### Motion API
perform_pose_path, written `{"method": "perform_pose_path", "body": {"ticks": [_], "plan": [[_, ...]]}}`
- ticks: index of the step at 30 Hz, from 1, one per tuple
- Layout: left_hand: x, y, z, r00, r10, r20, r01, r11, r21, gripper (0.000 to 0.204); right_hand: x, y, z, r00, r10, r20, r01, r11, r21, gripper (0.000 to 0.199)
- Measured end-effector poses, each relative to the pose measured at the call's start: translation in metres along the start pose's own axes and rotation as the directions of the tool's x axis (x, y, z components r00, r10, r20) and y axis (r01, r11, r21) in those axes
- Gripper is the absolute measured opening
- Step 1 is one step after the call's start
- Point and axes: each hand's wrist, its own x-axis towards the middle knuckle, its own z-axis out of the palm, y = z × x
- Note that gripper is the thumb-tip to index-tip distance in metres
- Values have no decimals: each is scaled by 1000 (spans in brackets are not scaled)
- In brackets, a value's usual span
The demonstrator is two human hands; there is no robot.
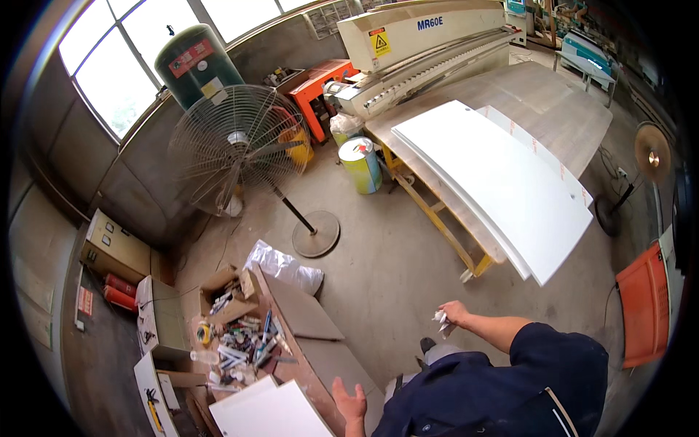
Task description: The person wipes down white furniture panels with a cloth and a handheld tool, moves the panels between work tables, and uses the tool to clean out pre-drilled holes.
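Observation:
My left hand (352,400) hangs low at the bottom middle with its fingers spread and nothing in it, just right of a brown board (306,320) on a cluttered low table. My right hand (453,315) reaches out over the concrete floor and grips a small crumpled white piece (440,320), perhaps a rag or paper. Both arms come from my dark blue work shirt. A stack of large white panels (502,182) lies on a wooden workbench (553,102) ahead to the right, well beyond either hand.
A tall pedestal fan (237,146) stands on the floor at the left centre, with a green tank (193,62) behind it. A paint can (360,164) sits beside the bench. The low table holds several tubes and small tools (244,342). An orange cart (644,302) stands at the right.

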Motion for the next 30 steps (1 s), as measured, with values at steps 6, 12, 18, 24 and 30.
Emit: {"method": "perform_pose_path", "body": {"ticks": [6,12,18,24,30], "plan": [[100,-20,79,972,-97,214,97,995,8,54,134,-91,-33,996,-14,92,-2,984,177,37],[229,-50,110,856,-307,415,339,941,-2,51,254,-98,-51,996,-85,16,83,992,97,36],[423,-83,124,946,73,315,-96,994,59,49,355,-146,-88,999,25,-21,-19,969,247,38],[590,53,51,968,-185,170,217,956,-197,36,438,-171,-105,983,183,33,-182,908,378,38],[616,79,21,968,-239,-76,204,928,-313,27,553,-185,-86,959,-221,175,212,975,73,38]]}}
